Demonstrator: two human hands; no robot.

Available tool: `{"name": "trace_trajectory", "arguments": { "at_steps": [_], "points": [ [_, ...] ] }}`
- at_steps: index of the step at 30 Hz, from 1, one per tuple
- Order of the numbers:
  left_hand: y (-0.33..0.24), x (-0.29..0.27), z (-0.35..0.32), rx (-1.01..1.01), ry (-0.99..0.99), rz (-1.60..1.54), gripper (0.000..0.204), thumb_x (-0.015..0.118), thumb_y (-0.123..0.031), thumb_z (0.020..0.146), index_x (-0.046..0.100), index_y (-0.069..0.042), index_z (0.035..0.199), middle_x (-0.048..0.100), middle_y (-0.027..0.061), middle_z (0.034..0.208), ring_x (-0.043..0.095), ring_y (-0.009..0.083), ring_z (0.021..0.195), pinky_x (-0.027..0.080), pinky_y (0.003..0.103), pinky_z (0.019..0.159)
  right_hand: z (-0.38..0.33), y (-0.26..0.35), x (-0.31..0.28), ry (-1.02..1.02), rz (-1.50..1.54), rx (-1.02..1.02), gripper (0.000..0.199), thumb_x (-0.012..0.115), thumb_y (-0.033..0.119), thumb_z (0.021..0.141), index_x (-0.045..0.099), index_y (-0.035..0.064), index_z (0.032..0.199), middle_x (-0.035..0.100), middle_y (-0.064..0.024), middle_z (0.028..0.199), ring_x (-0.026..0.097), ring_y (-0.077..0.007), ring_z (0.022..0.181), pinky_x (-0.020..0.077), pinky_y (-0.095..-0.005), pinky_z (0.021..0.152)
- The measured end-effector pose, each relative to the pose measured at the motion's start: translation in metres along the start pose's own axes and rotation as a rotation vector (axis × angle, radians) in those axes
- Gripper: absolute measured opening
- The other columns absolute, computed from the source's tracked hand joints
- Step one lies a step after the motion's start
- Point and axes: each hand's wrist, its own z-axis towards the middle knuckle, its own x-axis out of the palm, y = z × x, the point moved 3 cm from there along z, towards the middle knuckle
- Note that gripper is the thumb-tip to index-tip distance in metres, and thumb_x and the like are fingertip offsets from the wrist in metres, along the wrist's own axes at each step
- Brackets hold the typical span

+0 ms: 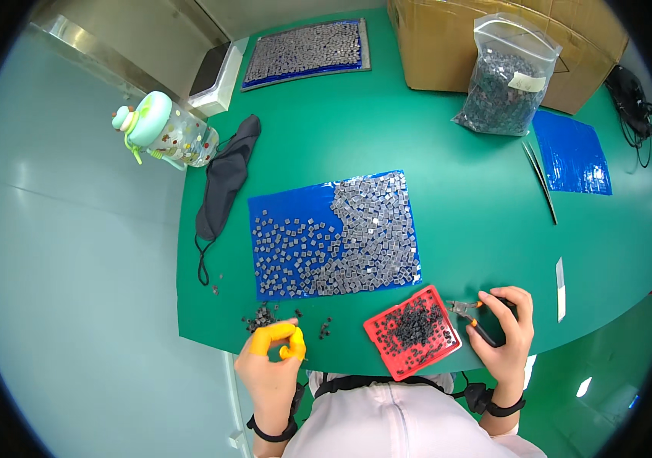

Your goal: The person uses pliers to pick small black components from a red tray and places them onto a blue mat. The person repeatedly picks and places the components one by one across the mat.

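Yellow finger cots cover the thumb and forefinger of my left hand (268,365), which are bent together in a pinch. What they hold, if anything, is too small to make out. A pile of small black pieces (262,317) lies just beyond them. My right hand (511,336) is closed round cutting pliers (482,330) with black and orange handles. Their jaws point left, close to the rim of a red tray (381,341) with small black pieces (415,324) heaped in it. Farther off lies a blue sheet (291,200) with many small grey square pieces (375,237).
Tweezers (541,185), a blue film piece (572,155) and a white strip (560,290) lie at right. Behind stand a zip bag of dark pieces (505,88), a cardboard box (436,49) and a filled tray (307,53). A bottle (181,136) and dark mask (226,179) are left.
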Motion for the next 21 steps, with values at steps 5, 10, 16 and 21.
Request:
{"name": "trace_trajectory", "arguments": {
  "at_steps": [5, 10, 16, 21],
  "points": [
    [-0.018, 0.011, 0.010, -0.046, 0.329, -0.356, 0.025, 0.072, 0.007, 0.077, 0.072, 0.001, 0.102, 0.072, 0.0083, 0.095, 0.067, 0.0111, 0.081, 0.052, 0.021, 0.070, 0.006, 0.019, -0.007, -0.004, 0.050, -0.080, 0.052, 0.079, 0.008, 0.054, 0.070, 0.0089, 0.105, 0.058, -0.0100, 0.106, 0.056, -0.0304, 0.097, 0.0464, -0.0417, 0.081],
    [-0.038, 0.039, 0.010, -0.174, 0.541, -0.817, 0.012, 0.072, 0.006, 0.077, 0.071, 0.006, 0.089, 0.069, 0.0101, 0.084, 0.066, 0.0150, 0.074, 0.052, 0.024, 0.065, 0.019, 0.046, -0.008, 0.056, 0.122, -0.206, 0.054, 0.082, 0.013, 0.054, 0.071, 0.0116, 0.107, 0.059, -0.0077, 0.105, 0.058, -0.0272, 0.094, 0.0432, -0.0403, 0.081],
    [-0.046, 0.054, 0.005, -0.210, 0.554, -1.030, 0.019, 0.075, 0.006, 0.073, 0.070, 0.004, 0.091, 0.070, 0.0137, 0.081, 0.070, 0.0211, 0.073, 0.058, 0.029, 0.064, 0.023, 0.061, -0.005, 0.084, 0.183, -0.233, 0.056, 0.084, 0.016, 0.055, 0.071, 0.0122, 0.110, 0.060, -0.0054, 0.108, 0.058, -0.0250, 0.095, 0.0417, -0.0387, 0.081],
    [-0.043, 0.051, -0.001, -0.070, 0.598, -1.158, 0.034, 0.070, 0.014, 0.078, 0.065, 0.007, 0.111, 0.071, 0.0166, 0.097, 0.070, 0.0240, 0.092, 0.059, 0.035, 0.084, 0.021, 0.064, -0.006, 0.063, 0.169, -0.219, 0.057, 0.083, 0.017, 0.055, 0.071, 0.0126, 0.110, 0.060, -0.0050, 0.108, 0.058, -0.0246, 0.095, 0.0414, -0.0379, 0.081]
  ]
}}
